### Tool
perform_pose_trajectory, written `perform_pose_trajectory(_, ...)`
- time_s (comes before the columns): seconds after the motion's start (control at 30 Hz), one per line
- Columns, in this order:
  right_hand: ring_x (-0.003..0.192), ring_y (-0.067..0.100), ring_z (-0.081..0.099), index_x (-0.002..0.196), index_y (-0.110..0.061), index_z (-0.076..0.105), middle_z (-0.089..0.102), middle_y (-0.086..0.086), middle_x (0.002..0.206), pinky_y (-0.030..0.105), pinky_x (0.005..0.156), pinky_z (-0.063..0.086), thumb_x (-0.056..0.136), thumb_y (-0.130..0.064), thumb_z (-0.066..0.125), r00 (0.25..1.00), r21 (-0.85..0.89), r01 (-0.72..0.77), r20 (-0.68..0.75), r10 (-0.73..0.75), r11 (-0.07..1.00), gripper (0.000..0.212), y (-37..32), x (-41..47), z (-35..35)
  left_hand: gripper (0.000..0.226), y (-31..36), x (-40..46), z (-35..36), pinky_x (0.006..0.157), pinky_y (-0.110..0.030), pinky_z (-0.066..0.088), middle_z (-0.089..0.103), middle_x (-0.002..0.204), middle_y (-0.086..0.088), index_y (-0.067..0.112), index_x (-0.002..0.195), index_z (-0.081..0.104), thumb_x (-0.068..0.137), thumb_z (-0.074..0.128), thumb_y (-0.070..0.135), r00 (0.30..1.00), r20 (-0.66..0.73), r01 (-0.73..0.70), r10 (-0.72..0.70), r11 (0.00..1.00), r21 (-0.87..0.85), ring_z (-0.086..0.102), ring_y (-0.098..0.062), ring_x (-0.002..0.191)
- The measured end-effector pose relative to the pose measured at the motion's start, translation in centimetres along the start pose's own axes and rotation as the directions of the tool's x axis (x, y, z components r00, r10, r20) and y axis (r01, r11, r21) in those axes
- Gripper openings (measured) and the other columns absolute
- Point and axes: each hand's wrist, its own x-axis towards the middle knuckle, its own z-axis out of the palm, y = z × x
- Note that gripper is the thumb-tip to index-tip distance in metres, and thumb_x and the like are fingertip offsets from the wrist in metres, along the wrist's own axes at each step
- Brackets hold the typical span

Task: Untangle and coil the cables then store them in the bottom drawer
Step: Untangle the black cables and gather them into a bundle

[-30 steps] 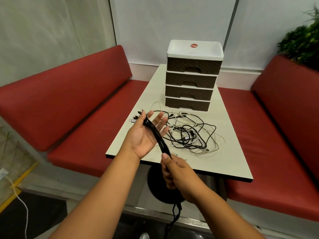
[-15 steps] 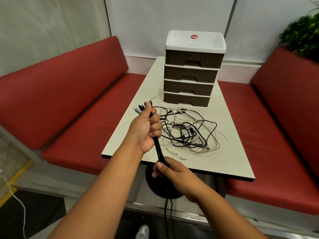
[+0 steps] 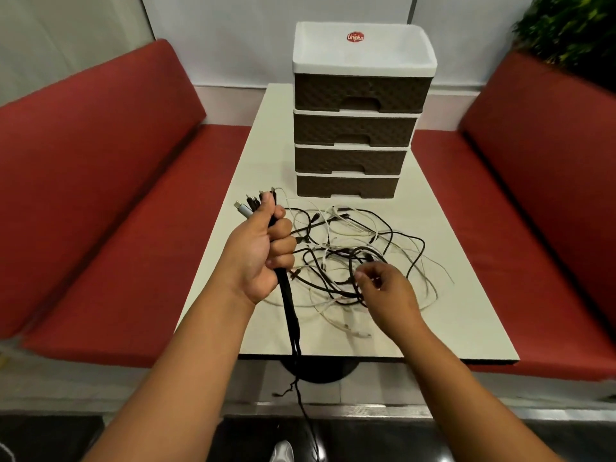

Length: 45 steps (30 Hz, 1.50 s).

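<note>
Black cable bundle (image 3: 289, 305) in left hand (image 3: 263, 251), upright.

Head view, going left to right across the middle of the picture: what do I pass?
Left red bench → left hand gripping the black cable bundle → right hand over the tangled cables on the table → right red bench.

The drawer unit (image 3: 356, 128) had woven-textured brown plastic fronts and a smooth white top; the table (image 3: 466, 315) was matt; the benches (image 3: 100, 181) were red vinyl.
</note>
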Motion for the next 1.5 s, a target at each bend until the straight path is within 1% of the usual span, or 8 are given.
perform_pose_trajectory(0.3,0.075,0.023,0.058,0.088,-0.015,0.062,0.063,0.001,0.076,0.031,0.065,0.044,0.096,-0.032,0.055,0.983,-0.352,-0.082,0.124,0.133,0.932,0.02,-0.5,4.4,1.2,0.037,1.0,4.4,-2.3,0.032,-0.014,0.011,0.022,0.049,0.01,0.024,0.074,0.044,0.1,0.039,0.049,0.995,0.016,0.1,-0.1,0.994,-0.045,0.018,0.0,0.035)
perform_pose_trajectory(0.5,0.068,0.028,0.058,0.089,-0.015,0.053,0.067,-0.004,0.066,0.038,0.066,0.048,0.102,-0.02,0.044,0.997,0.203,-0.04,-0.05,0.051,0.978,0.016,-5.2,6.9,-2.0,0.034,1.1,6.0,-2.9,0.032,-0.014,0.011,0.021,0.05,0.011,0.023,0.075,0.045,0.099,0.043,0.047,0.988,0.035,0.153,-0.152,0.988,-0.016,0.018,0.0,0.035)
perform_pose_trajectory(0.67,0.07,0.023,0.063,0.094,-0.014,0.051,0.053,0.003,0.069,0.036,0.078,0.055,0.104,-0.012,0.036,0.959,0.64,0.284,-0.175,-0.224,0.714,0.018,-9.7,7.4,-5.1,0.033,1.2,6.5,-3.0,0.032,-0.014,0.011,0.021,0.05,0.011,0.022,0.077,0.047,0.098,0.045,0.047,0.981,0.054,0.188,-0.186,0.982,-0.017,0.018,0.0,0.035)
perform_pose_trajectory(1.03,0.053,0.011,0.03,0.096,-0.016,0.044,0.032,0.0,0.067,0.026,0.057,0.026,0.106,-0.018,0.027,0.875,0.859,0.419,-0.294,-0.385,0.296,0.02,-15.7,7.4,-7.9,0.028,1.2,6.9,-2.9,0.031,-0.013,0.013,0.02,0.049,0.011,0.017,0.088,0.059,0.097,0.048,0.042,0.97,0.102,0.22,-0.221,0.975,0.02,0.017,0.0,0.035)
perform_pose_trajectory(1.2,0.058,0.012,0.035,0.094,-0.017,0.048,0.037,-0.001,0.066,0.026,0.059,0.032,0.105,-0.018,0.031,0.904,0.777,0.418,-0.306,-0.298,0.471,0.02,-14.5,7.7,-6.4,0.027,0.5,6.7,-2.6,0.033,-0.014,0.01,0.019,0.05,0.011,0.017,0.087,0.06,0.095,0.051,0.041,0.962,0.134,0.231,-0.24,0.97,0.082,0.016,0.0,0.036)
perform_pose_trajectory(1.3,0.078,0.014,0.05,0.096,-0.021,0.059,0.05,-0.003,0.081,0.028,0.072,0.035,0.101,-0.022,0.045,0.892,0.07,0.374,-0.301,-0.338,0.925,0.015,-11.2,8.3,-5.3,0.024,0.0,6.3,-2.3,0.033,-0.014,0.01,0.017,0.051,0.011,0.018,0.088,0.059,0.089,0.055,0.041,0.961,0.129,0.231,-0.245,0.966,0.116,0.015,0.0,0.037)
perform_pose_trajectory(1.37,0.085,0.016,0.049,0.099,-0.02,0.066,0.05,0.0,0.089,0.027,0.071,0.032,0.097,-0.027,0.054,0.927,-0.326,0.208,-0.234,-0.292,0.922,0.015,-9.3,8.6,-5.3,0.024,-0.2,6.2,-2.2,0.033,-0.014,0.01,0.017,0.051,0.011,0.017,0.089,0.059,0.089,0.055,0.041,0.964,0.11,0.229,-0.243,0.965,0.126,0.015,0.0,0.037)
perform_pose_trajectory(1.5,0.062,0.015,0.055,0.094,-0.017,0.063,0.057,0.001,0.068,0.04,0.063,0.048,0.098,-0.024,0.054,0.974,-0.008,0.143,-0.178,-0.143,0.99,0.012,-8.1,7.9,-5.8,0.024,-0.6,5.7,-1.4,0.033,-0.014,0.011,0.019,0.049,0.012,0.017,0.089,0.059,0.095,0.052,0.039,0.97,0.071,0.221,-0.233,0.963,0.153,0.015,0.0,0.037)
